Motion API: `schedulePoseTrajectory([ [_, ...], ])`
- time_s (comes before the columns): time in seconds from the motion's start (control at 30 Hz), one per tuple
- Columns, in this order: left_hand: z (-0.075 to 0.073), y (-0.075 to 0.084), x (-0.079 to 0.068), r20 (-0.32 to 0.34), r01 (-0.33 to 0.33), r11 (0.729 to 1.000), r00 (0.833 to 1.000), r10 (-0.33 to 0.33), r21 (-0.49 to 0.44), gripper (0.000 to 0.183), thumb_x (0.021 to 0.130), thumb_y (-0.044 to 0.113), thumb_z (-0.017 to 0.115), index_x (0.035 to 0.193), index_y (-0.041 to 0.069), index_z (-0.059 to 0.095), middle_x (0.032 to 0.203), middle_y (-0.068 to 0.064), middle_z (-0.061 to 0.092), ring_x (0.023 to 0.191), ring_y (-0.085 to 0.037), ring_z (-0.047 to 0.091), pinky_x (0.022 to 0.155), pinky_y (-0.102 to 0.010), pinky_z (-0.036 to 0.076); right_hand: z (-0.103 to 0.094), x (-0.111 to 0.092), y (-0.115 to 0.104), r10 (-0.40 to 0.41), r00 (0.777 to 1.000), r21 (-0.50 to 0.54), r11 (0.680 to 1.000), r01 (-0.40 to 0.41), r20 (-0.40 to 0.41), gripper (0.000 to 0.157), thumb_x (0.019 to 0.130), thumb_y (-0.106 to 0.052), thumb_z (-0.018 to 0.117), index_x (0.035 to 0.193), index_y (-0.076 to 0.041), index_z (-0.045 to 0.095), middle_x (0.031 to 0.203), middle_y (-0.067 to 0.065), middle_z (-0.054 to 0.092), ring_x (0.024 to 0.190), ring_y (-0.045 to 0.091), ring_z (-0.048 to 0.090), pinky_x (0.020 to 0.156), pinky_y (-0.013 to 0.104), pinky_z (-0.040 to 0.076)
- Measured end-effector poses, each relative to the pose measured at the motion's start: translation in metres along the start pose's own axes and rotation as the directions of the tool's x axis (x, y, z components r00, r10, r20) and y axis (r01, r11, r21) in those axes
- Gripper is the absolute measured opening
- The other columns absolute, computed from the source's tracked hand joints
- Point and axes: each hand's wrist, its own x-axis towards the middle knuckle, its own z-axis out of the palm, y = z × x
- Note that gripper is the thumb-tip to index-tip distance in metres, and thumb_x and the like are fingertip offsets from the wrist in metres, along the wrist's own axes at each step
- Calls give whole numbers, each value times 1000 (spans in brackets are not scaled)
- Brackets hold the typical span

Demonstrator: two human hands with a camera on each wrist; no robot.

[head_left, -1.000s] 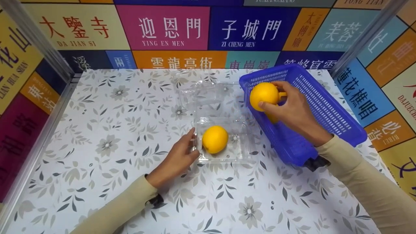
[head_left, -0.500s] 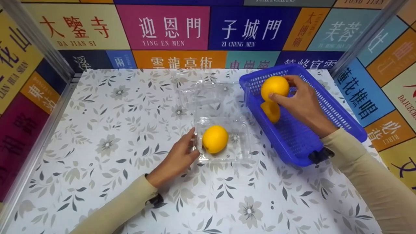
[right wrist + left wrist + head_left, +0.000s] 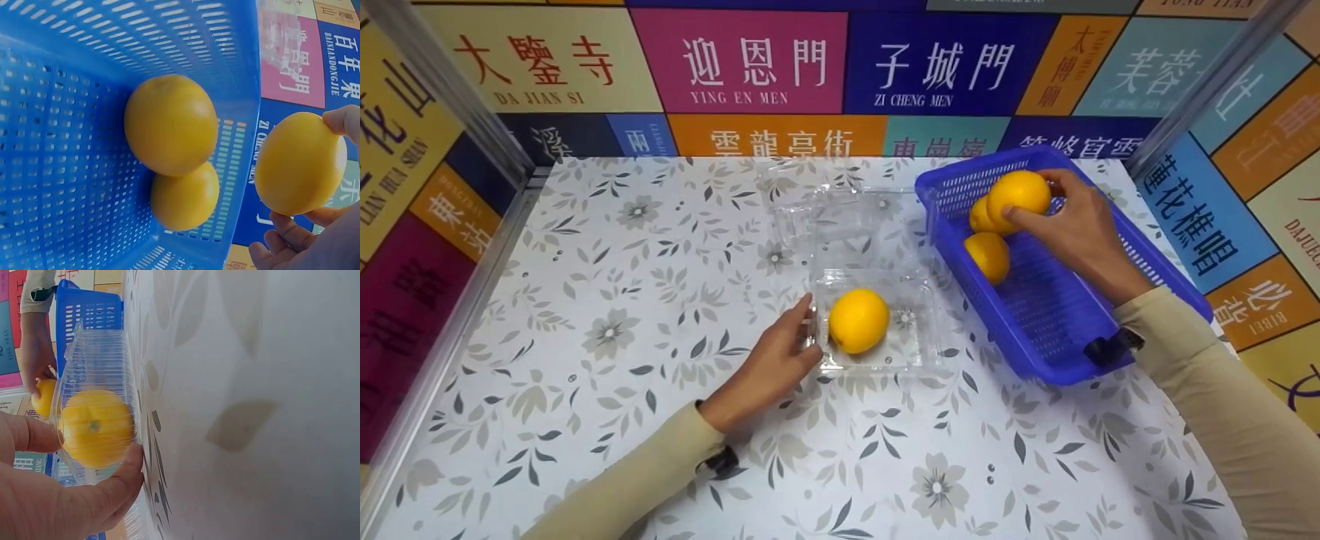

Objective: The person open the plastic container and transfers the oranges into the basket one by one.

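In the head view my right hand (image 3: pixel 1080 232) holds a yellow orange (image 3: pixel 1018 201) over the far part of the blue plastic basket (image 3: pixel 1054 371). Thumb and fingertips grip that fruit, as the right wrist view also shows for the held orange (image 3: pixel 301 163). Inside the basket lie two more oranges, the nearer orange (image 3: pixel 987 257) and another orange (image 3: pixel 981 216) partly hidden behind the held one. My left hand (image 3: pixel 765 367) touches the left wall of a clear plastic clamshell box (image 3: pixel 911 352) with its fingers spread. One orange (image 3: pixel 859 321) sits in the box's left half.
The clamshell's lid (image 3: pixel 840 225) lies folded back toward the rear wall, beside the basket. A floral-patterned cloth (image 3: pixel 607 337) covers the table. Panels printed with large characters (image 3: pixel 750 64) stand around the back and sides.
My right hand has moved right and slightly back over the basket, still holding its orange. The basket's two oranges have come into clearer view. The left hand and clamshell stay put.
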Motion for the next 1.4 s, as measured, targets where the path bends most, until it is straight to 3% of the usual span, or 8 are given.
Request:
schedulePoseTrajectory([
  [0.13,0,-1,1,2,-12,1000,1000,12,10,84,98,3,60,172,-6,23,160,-25,51,142,-39,58,120,-54,47,-2,2,3,-2,1000,-14,1000,2,-2,88,98,-57,76,161,-2,48,154,25,56,130,41,49,106,54,42],
  [0.77,0,-2,2,10,-24,1000,1000,24,5,83,98,2,59,172,-7,21,161,-28,50,143,-41,57,120,-55,48,-7,13,19,13,1000,-78,997,-11,25,91,98,-58,74,162,2,45,154,30,53,129,46,46,106,60,42],
  [1.03,-1,1,1,18,-20,1000,1000,21,-15,85,97,0,60,172,-7,20,161,-27,49,144,-40,56,121,-53,47,-11,19,26,17,998,-104,995,-11,59,94,100,-56,71,164,5,40,155,35,49,138,52,40,116,68,39],
  [1.4,-1,0,2,12,-12,1000,1000,11,21,85,98,3,60,173,-5,21,158,-23,53,142,-37,59,117,-52,51,-13,24,35,-24,992,-237,970,53,121,92,96,-52,75,153,15,45,142,39,51,131,61,34,99,66,35],
])
